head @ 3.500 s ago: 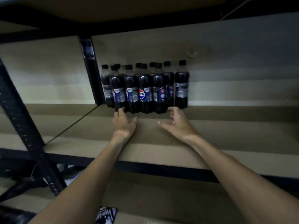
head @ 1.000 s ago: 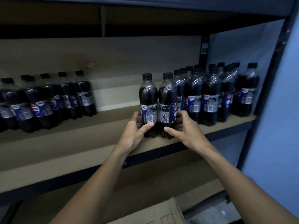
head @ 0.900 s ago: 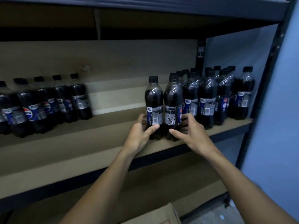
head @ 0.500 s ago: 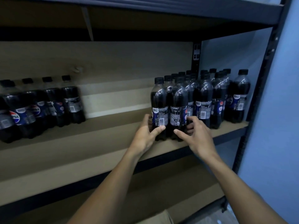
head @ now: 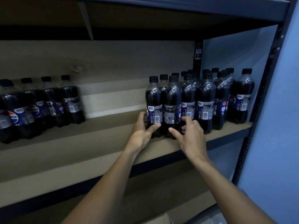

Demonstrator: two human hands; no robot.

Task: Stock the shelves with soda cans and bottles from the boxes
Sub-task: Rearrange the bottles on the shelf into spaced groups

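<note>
Two dark cola bottles with black caps stand side by side on the wooden shelf (head: 100,147), at the left end of a group of several bottles (head: 223,97) on the shelf's right. My left hand (head: 142,131) grips the base of the left bottle (head: 153,101), thumb across its front. My right hand (head: 189,135) is at the base of the right bottle (head: 172,104) with fingers spread; its thumb touches the bottle and its fingers look loosened. Both bottles are upright and touch the group.
Another group of several cola bottles (head: 37,107) stands at the shelf's left. A dark metal upright (head: 265,88) frames the shelf's right side, with a blue wall (head: 281,126) beyond. The corner of a cardboard box (head: 161,219) shows at the bottom, below a lower shelf.
The two bottles have slid right along the shelf until they meet the right-hand group. My right hand's fingers have loosened from the right bottle.
</note>
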